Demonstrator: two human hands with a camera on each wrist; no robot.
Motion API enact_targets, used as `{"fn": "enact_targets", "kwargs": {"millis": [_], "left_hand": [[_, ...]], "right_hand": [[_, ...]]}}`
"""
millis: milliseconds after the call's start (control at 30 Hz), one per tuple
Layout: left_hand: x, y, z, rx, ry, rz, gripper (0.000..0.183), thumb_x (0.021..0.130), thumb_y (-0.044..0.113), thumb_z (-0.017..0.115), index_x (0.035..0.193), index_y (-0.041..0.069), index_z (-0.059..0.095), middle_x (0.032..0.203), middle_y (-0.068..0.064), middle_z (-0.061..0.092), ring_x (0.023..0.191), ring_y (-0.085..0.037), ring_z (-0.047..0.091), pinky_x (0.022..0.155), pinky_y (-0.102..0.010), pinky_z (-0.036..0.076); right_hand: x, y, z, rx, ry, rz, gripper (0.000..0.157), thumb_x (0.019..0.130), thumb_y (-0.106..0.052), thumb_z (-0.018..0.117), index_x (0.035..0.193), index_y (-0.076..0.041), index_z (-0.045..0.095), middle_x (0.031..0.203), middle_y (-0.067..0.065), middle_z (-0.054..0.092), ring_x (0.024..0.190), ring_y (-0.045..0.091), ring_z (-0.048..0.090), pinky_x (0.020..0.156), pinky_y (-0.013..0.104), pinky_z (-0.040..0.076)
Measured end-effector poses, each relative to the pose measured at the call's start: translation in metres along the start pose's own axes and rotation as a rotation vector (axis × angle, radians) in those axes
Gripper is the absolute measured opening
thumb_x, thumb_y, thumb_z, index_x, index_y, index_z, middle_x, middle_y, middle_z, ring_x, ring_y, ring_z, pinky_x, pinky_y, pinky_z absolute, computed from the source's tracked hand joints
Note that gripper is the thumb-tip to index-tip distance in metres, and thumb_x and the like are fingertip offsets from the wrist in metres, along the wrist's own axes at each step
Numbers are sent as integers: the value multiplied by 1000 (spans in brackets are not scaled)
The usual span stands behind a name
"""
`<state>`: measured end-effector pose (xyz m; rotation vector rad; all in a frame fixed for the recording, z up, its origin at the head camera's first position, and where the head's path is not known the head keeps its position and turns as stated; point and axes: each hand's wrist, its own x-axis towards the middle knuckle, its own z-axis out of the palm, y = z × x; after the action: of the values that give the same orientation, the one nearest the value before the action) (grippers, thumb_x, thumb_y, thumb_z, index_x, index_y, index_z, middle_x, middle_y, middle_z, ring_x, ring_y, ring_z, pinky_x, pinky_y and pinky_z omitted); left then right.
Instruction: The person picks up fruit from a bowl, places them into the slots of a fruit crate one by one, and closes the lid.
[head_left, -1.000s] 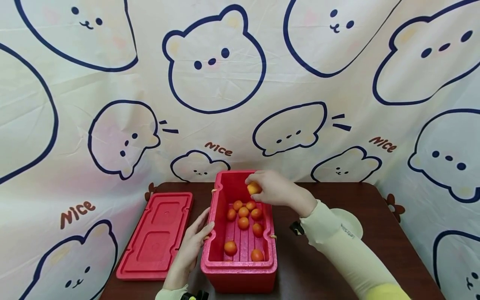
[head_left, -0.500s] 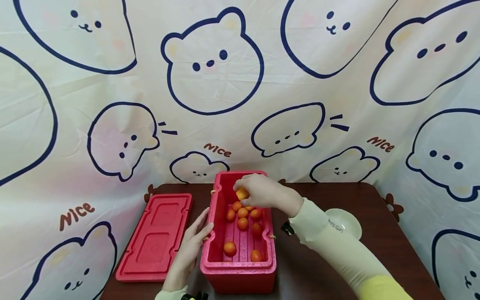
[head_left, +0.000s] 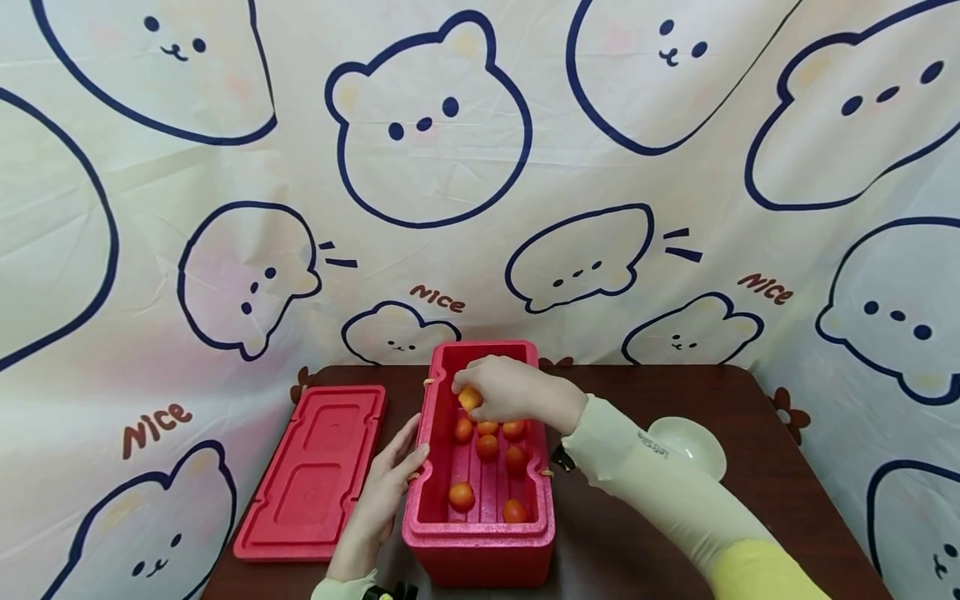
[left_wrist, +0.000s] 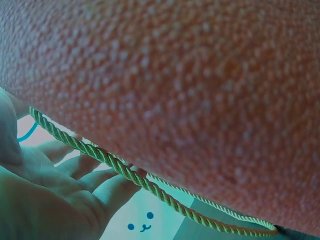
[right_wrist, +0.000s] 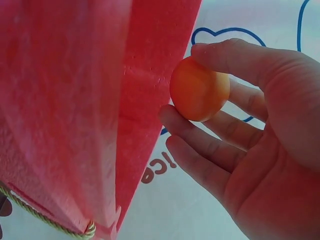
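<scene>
A deep red foam box [head_left: 480, 567] stands on the table, with several small oranges [head_left: 461, 497] on its ribbed floor. Over the far end of the box, inside its walls, my right hand [head_left: 510, 390] holds one orange [right_wrist: 199, 90] between thumb and fingers. That orange is lifted above the others, and the hand partly covers it in the head view. My left hand [head_left: 384, 483] rests along the box's left side with its thumb at the rim. In the left wrist view, its fingers [left_wrist: 120, 190] lie extended beside the box wall and a twisted cord handle [left_wrist: 120, 167].
The red lid [head_left: 311, 475] lies flat on the dark wooden table [head_left: 615, 533], left of the box. A pale shallow bowl [head_left: 693, 446] sits to the right, partly behind my right sleeve. Behind the table hangs a cloth [head_left: 420, 183] printed with bears.
My right hand has moved left and lower over the far end of the box, carrying the orange from near the right wall towards the left wall. The left hand stays put.
</scene>
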<state>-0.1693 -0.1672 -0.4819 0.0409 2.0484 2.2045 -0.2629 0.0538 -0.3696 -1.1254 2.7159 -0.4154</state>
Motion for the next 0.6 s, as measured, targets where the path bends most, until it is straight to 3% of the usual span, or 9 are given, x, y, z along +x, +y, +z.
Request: {"fn": "enact_targets", "kwargs": {"millis": [367,600], "left_hand": [[0,0,0,4,-3,7,61,101,25,59,157,16,35,162,-14,32,136,-40,45,96,-41,55],[0,0,1,3,1,6,62,102,25,59,158,16,35,162,-14,32,135,-39,47,96,-43,55]], "right_hand": [[3,-7,2,7,-28,-9,48,83,-24,84,128,-22,68,122,-4,67,99,8,61,90,30,57],[2,-7,1,-10,-24,-16,50,81,-26,85,128,-23,69,124,-4,67,109,13,65,94,35,56]]}}
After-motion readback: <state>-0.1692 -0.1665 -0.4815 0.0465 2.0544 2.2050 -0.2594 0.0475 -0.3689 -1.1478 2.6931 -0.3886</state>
